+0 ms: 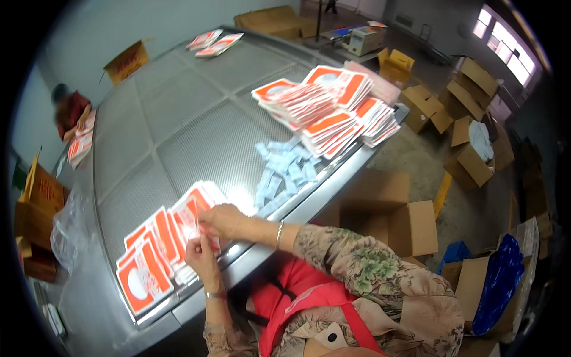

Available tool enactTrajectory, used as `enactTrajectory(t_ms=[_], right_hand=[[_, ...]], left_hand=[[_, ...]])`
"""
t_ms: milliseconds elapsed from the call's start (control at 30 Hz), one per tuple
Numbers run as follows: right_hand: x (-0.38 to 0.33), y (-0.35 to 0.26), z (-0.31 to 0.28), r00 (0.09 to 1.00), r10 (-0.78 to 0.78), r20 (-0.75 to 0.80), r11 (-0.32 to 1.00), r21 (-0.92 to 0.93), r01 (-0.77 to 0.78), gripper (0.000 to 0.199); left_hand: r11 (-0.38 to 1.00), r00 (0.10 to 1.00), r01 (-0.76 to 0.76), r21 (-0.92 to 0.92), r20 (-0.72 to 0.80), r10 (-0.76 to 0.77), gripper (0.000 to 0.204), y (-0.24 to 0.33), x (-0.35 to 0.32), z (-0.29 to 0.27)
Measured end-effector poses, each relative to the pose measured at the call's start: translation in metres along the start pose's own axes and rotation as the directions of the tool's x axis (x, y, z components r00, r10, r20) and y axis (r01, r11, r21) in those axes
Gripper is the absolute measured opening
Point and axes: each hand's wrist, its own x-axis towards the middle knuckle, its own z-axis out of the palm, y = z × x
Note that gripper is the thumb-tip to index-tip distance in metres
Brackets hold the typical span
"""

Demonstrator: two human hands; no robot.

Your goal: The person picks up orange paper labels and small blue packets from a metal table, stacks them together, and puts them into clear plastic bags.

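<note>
Left hand [201, 257]: fingers pinched on one orange-and-white packet [191, 223], at the near edge of the surface [178, 119]. Right hand [223, 219]: fingers closed on the same packet from the other side, just above the left hand. Row of packets [156, 250]: fanned, overlapping, lying on the surface to the left of both hands, touching the held one. Large packet pile [327, 104]: far right of surface, well apart. Pale blue sachets [282, 169]: loose heap between pile and hands. Cardboard boxes [392, 220]: on floor, right.

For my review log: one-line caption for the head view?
Both hands pinch an orange-and-white packet beside a fanned row of packets on a metal table.
</note>
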Motion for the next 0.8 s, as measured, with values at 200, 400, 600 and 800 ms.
enactTrajectory(t_ms=[200,400,600,800], right_hand=[[0.001,-0.032,-0.007,0.978,0.074,-0.197,0.997,0.036,-0.068,0.02],[-0.002,-0.021,-0.008,0.968,-0.217,-0.124,0.967,0.106,0.23,0.022],[0.005,-0.021,-0.018,0.768,-0.139,0.625,0.909,0.389,-0.152,0.027],[0.005,-0.033,-0.002,0.922,-0.319,0.222,0.945,-0.007,0.328,0.054]], left_hand=[[0.988,0.989,-0.12,-0.099,0.077,0.128,0.018,0.011,-0.006,-0.009],[0.979,0.98,-0.197,0.051,0.048,0.195,0.018,0.005,-0.004,-0.025],[0.862,0.889,-0.458,0.219,0.104,0.446,0.019,0.011,-0.013,-0.016],[0.903,0.935,-0.325,0.282,-0.048,0.352,0.015,0.045,-0.014,-0.016]])
